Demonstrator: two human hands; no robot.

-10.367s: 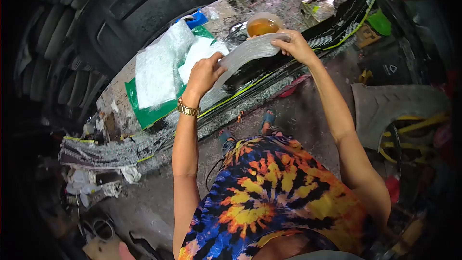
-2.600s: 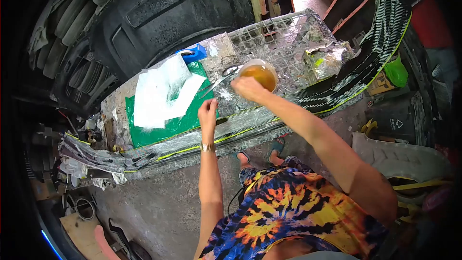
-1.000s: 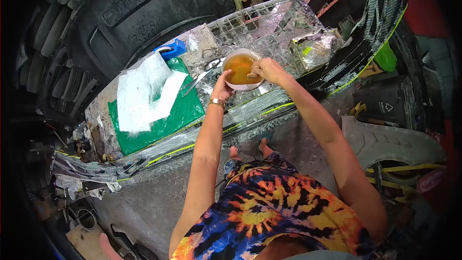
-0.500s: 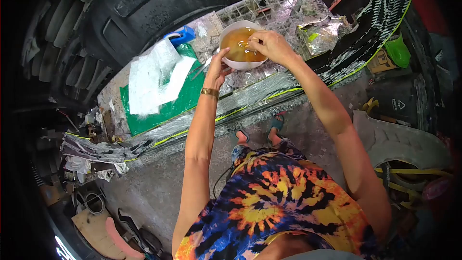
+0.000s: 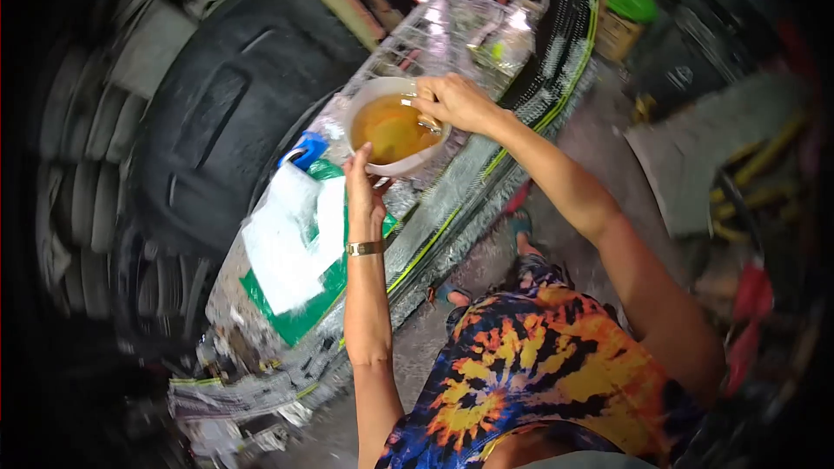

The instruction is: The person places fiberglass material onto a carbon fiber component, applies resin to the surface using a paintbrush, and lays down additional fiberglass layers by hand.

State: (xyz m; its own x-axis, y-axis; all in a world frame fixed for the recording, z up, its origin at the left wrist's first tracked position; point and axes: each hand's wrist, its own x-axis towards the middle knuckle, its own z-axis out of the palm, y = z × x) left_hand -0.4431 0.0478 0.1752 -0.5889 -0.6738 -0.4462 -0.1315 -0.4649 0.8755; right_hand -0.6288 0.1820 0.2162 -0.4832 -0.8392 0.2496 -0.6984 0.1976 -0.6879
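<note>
A white bowl (image 5: 395,128) of amber liquid is held above the cluttered worktop. My left hand (image 5: 363,191) grips its near left side, thumb on the rim and fingers underneath. At the bowl's right edge, my right hand (image 5: 452,104) is closed in a pinch, fingertips over the liquid; what it holds is too small and blurred to make out. White fibre sheets (image 5: 291,243) lie on a green plastic sheet (image 5: 295,324) to the left of my left hand. A blue tape dispenser (image 5: 306,149) sits behind the sheets.
A long black fibre-covered strip with a yellow-green edge (image 5: 426,247) runs along the worktop's near side. Crumpled foil (image 5: 512,35) is at the far end. A large black panel (image 5: 221,113) stands behind, and a grey curved panel (image 5: 686,156) lies at the right.
The bowl has been lifted closer by my left hand, while my right hand stays at its rim. The whole view has turned, so the worktop now slants more steeply.
</note>
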